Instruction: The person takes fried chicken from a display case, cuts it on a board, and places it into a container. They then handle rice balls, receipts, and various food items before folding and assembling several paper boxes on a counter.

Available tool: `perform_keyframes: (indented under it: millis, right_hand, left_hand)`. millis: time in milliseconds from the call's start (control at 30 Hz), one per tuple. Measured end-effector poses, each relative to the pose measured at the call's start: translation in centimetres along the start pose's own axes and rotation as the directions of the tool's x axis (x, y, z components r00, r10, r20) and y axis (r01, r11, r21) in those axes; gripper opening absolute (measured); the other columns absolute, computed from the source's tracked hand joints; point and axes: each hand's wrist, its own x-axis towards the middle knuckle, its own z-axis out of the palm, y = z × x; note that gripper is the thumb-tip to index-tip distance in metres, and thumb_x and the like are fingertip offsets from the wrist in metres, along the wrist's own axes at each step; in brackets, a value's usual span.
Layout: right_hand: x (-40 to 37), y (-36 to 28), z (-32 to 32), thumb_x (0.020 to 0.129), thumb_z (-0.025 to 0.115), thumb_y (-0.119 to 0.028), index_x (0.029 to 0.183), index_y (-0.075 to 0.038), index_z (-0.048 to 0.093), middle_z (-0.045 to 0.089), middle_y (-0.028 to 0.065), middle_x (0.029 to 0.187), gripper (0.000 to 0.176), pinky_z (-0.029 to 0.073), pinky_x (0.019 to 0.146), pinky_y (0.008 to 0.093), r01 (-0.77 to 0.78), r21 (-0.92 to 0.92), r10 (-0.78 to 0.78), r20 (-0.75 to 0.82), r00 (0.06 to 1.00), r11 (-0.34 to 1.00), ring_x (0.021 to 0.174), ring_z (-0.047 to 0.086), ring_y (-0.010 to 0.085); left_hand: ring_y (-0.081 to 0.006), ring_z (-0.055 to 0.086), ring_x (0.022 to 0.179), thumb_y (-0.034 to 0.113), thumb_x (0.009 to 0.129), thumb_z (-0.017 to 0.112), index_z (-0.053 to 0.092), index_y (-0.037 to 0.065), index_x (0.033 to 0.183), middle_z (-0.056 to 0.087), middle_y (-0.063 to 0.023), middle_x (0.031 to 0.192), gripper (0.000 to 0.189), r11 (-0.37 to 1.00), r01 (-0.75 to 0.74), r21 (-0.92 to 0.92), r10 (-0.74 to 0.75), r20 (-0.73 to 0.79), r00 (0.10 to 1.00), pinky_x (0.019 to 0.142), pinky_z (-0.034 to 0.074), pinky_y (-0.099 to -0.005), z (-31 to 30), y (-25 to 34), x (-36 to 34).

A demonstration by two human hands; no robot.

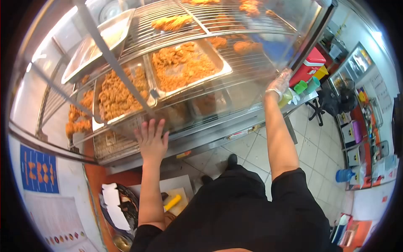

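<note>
My bare left hand [152, 137] is open, its fingers spread flat against the lower glass of a heated display case [189, 133]. Above it, behind the glass, stand a metal tray of fried chicken pieces [121, 94] and another tray of smaller fried pieces [184, 65]. Farther right, my right hand [278, 85] wears a clear plastic glove. Its fingers close around the edge of the glass door [289, 67], at the foot of the right metal post. Beside that hand are a yellow-green bottle [285, 99] and green cups [300, 87].
Wire racks [235, 25] with more chicken fill the case's upper level. A red cooler [308, 65] stands right of the case. Below my left arm are a yellow-handled knife [172, 203] and a black bin [113, 210]. A wheeled chair base [317, 111] sits on the tiled floor.
</note>
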Motion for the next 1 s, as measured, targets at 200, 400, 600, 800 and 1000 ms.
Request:
perform_keyframes:
  millis: [200, 400, 600, 800, 1000]
  right_hand:
    - [-2.8, -14.8, -1.0, 0.105, 0.041, -0.028, 0.145, 0.000, 0.043, 0.043, 0.0234, 0.149, 0.049, 0.030, 0.117, 0.0413, -0.180, -0.122, 0.175, -0.046, 0.983, 0.976, 0.138, 0.042, 0.0360]
    - [-3.4, -13.9, -2.2, 0.105, 0.037, -0.035, 0.151, -0.001, 0.032, 0.031, 0.0206, 0.157, 0.058, 0.022, 0.120, 0.0425, 0.118, -0.252, -0.095, 0.103, 0.990, 0.961, 0.146, 0.028, 0.0352]
    - [-3.4, -14.0, -3.4, 0.104, 0.036, -0.039, 0.152, 0.002, 0.029, 0.027, 0.0223, 0.159, 0.064, 0.018, 0.121, 0.0455, 0.166, -0.195, -0.126, 0.203, 0.971, 0.967, 0.147, 0.025, 0.0369]
    - [-3.4, -12.5, -4.5, 0.105, 0.035, -0.040, 0.152, 0.006, 0.024, 0.023, 0.0218, 0.160, 0.067, 0.013, 0.122, 0.0442, 0.194, -0.081, -0.161, 0.303, 0.939, 0.978, 0.150, 0.019, 0.0345]
    - [-3.8, -12.0, -5.0, 0.105, 0.038, -0.038, 0.153, 0.007, 0.020, 0.020, 0.0207, 0.162, 0.068, 0.013, 0.122, 0.0430, 0.136, 0.170, -0.190, 0.361, 0.913, 0.976, 0.151, 0.017, 0.0323]
  left_hand:
    - [-0.0390, 0.006, 0.152, 0.034, 0.090, 0.067, 0.041, 0.019, 0.150, 0.012, -0.0148, 0.165, 0.067, 0.981, 0.191, -0.033, -0.190, 0.030, 0.981, 0.120, 0.013, -0.0583, -3.6, -3.9, -3.1]
    - [-0.0455, 0.018, 0.146, 0.007, 0.088, 0.064, 0.045, 0.004, 0.141, 0.024, -0.0280, 0.154, 0.057, 0.647, 0.686, -0.334, -0.706, 0.079, 0.704, 0.118, 0.018, -0.0563, -6.3, 0.7, -2.2]
    - [-0.0419, 0.038, 0.139, 0.008, 0.081, 0.065, 0.058, 0.007, 0.132, 0.045, -0.0201, 0.145, 0.052, 0.797, -0.145, -0.587, 0.086, -0.127, 0.988, 0.116, 0.027, -0.0547, -10.0, 14.3, 12.8]
    - [-0.0269, 0.024, 0.149, 0.022, 0.089, 0.061, 0.051, 0.016, 0.144, 0.036, -0.0080, 0.157, 0.056, 0.908, -0.371, -0.192, 0.347, -0.149, 0.926, 0.123, 0.014, -0.0490, -0.1, 21.7, 22.6]
    - [-0.0216, 0.012, 0.153, 0.026, 0.094, 0.057, 0.045, 0.023, 0.149, 0.030, -0.0037, 0.161, 0.056, 0.978, -0.200, -0.061, 0.197, -0.055, 0.979, 0.125, 0.003, -0.0461, -0.4, 20.3, 19.7]
